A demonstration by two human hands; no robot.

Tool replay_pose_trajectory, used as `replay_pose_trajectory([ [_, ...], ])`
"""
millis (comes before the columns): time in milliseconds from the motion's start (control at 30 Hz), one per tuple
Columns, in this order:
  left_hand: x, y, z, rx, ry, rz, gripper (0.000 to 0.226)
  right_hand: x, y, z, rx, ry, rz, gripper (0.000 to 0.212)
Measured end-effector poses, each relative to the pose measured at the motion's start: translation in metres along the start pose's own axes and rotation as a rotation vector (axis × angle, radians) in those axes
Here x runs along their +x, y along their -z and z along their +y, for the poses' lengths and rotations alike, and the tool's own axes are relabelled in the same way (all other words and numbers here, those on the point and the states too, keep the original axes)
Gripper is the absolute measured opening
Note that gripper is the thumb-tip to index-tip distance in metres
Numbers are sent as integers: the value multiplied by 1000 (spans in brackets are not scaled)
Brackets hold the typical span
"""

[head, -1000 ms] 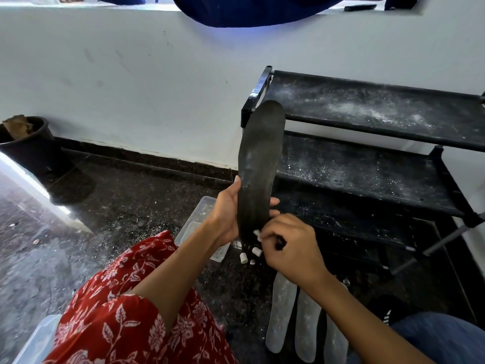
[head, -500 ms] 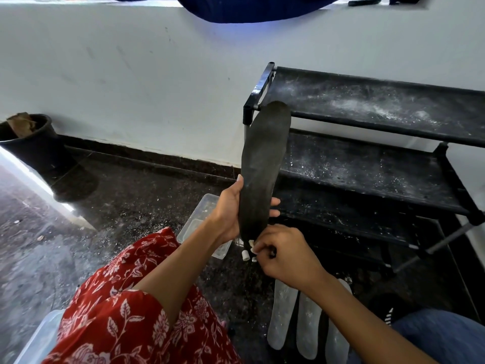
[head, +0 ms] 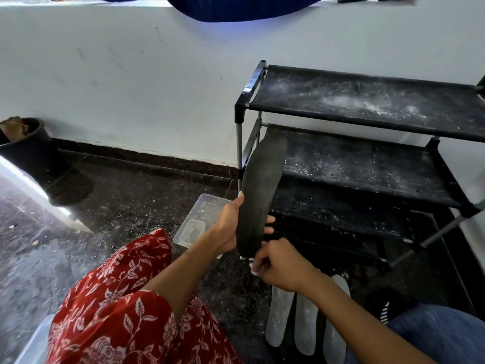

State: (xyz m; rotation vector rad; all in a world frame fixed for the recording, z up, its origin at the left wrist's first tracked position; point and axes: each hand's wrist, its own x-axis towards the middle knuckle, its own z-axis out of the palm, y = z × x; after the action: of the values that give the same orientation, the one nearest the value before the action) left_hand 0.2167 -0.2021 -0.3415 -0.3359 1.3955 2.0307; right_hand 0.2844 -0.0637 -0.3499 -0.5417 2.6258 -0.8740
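Left hand [head: 229, 227] grips insole [head: 262, 190]; right hand [head: 283, 266] pinches chalk [head: 253, 271].

We record a dark speckled stone floor [head: 126, 206], dusted white. On it stand a clear rectangular plastic tub [head: 202, 214], three pale translucent insoles [head: 304, 324], a black tiered shoe rack [head: 367, 164] and a black round bucket [head: 29, 151].

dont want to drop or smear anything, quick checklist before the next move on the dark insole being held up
1. Left hand grip on the dark insole, thumb and fingers on opposite edges: ok
2. Right hand at the heel end, fingers curled; what they pinch: cannot tell
3. Toe end clear of the shoe rack: cannot tell
4. Clear container on the floor beside the left hand: ok
5. Pale insoles lying on the floor, apart from the hands: ok
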Motion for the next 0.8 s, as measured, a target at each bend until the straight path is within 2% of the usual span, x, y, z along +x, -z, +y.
replay_pose_trajectory([
  [100,13,2,-12,61,96,44,79,1,4,20,41,-213,-232,14],
  [167,21,3,-21,111,161,92,80,1,8,33,155,-345,-279,18],
  [267,28,2,-39,226,248,165,73,0,10,48,448,-483,-237,20],
  [400,41,10,-73,400,281,315,57,-1,4,58,769,-546,-237,22],
  [500,57,19,-100,524,255,370,52,0,-7,64,875,-622,-329,25],
  [600,67,24,-121,481,293,362,51,-1,-25,68,912,-669,-398,27],
  [800,79,40,-158,434,390,422,47,0,-80,86,1092,-782,-307,28],
])
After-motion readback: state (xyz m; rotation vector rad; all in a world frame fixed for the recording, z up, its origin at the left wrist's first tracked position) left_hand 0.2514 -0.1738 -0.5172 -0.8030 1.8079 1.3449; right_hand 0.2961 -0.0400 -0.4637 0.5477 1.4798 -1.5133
